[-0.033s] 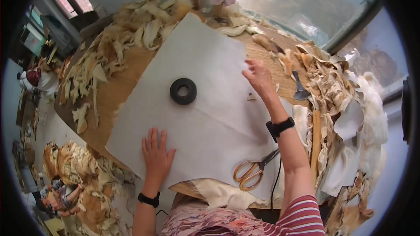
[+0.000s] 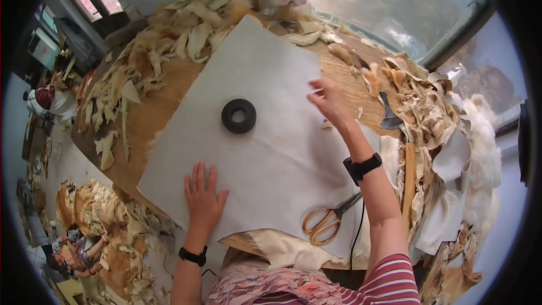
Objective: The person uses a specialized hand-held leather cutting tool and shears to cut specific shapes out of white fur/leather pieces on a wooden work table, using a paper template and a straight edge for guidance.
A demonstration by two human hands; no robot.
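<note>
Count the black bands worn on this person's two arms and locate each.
2: one black band around the wrist of the left hand, another black band around the forearm behind the right hand. Any under the striped sleeve would be hidden.

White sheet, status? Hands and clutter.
Left hand: grip open, flat on white sheet. Right hand: curled, contents unclear. Sheet spread across table. Black ring and scissors on top.
</note>
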